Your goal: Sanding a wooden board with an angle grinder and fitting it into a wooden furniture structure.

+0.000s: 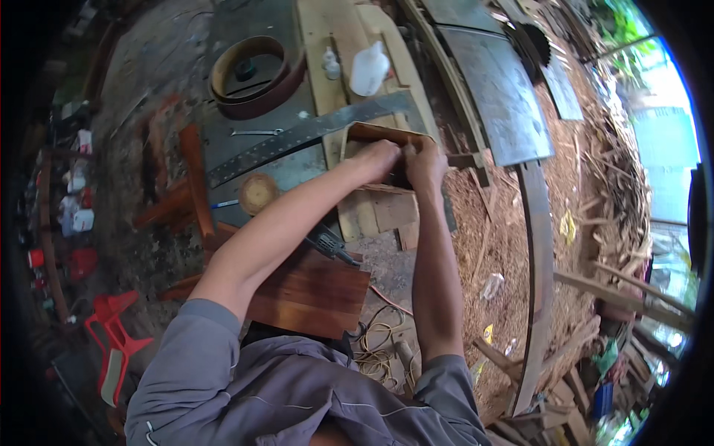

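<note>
Both hands reach into an open-topped box [370, 132] with a pale rim and brownish inner walls, standing on boards on the workbench. My left hand [381, 158] is closed inside it, fingertips down and hidden. Close beside it, my right hand [426, 163] is curled at the box's right side, thumb and fingers pinched together. Whatever they grip is too small or too hidden to make out. A long dark metal strip [301, 134] dotted with holes runs up to the box from the left.
Farther back lie a coiled sanding belt [223, 78], a wrench [256, 132], a white plastic bottle [370, 70] and a small dropper bottle [331, 65]. A power tool [327, 244] and brown wooden panel [312, 293] are nearer me. Right stand a metal saw table [498, 97] and toothed blade [532, 50].
</note>
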`<state>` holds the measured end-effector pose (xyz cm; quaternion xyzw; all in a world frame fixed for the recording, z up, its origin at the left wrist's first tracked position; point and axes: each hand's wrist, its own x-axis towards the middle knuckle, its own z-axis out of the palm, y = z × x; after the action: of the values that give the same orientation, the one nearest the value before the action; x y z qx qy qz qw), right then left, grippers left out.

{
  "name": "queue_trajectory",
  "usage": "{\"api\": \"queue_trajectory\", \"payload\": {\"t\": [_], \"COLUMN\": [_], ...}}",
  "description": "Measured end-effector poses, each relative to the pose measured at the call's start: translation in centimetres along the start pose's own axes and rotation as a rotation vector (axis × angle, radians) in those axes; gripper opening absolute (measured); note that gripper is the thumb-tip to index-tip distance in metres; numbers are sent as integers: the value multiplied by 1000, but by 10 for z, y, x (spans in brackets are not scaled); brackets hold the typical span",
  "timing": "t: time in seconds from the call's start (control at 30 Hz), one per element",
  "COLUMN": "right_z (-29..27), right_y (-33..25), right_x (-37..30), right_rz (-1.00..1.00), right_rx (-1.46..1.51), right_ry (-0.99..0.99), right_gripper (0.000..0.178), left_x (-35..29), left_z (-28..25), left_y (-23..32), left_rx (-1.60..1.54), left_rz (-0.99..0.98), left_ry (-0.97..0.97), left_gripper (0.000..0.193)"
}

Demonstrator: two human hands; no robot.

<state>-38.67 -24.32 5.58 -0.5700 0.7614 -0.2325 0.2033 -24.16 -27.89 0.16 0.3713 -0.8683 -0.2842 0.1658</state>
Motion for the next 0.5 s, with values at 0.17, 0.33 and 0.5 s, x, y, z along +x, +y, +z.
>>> {"api": "queue_trajectory", "payload": {"t": [0.17, 0.33, 0.5], "right_z": [0, 4, -8], "right_y": [19, 29, 9], "right_x": [6, 15, 2], "right_rz": [-84, -60, -9], "right_rx": [-217, -340, -325], "right_ry": [-76, -66, -6], "right_gripper": [32, 29, 32], "left_x": [12, 13, 15], "left_z": [28, 30, 38], "left_y": [15, 23, 19], "left_rx": [-296, -38, 77], "left_rz": [-310, -159, -149], "left_ry": [-107, -5, 45], "left_gripper": [20, 17, 20]}}
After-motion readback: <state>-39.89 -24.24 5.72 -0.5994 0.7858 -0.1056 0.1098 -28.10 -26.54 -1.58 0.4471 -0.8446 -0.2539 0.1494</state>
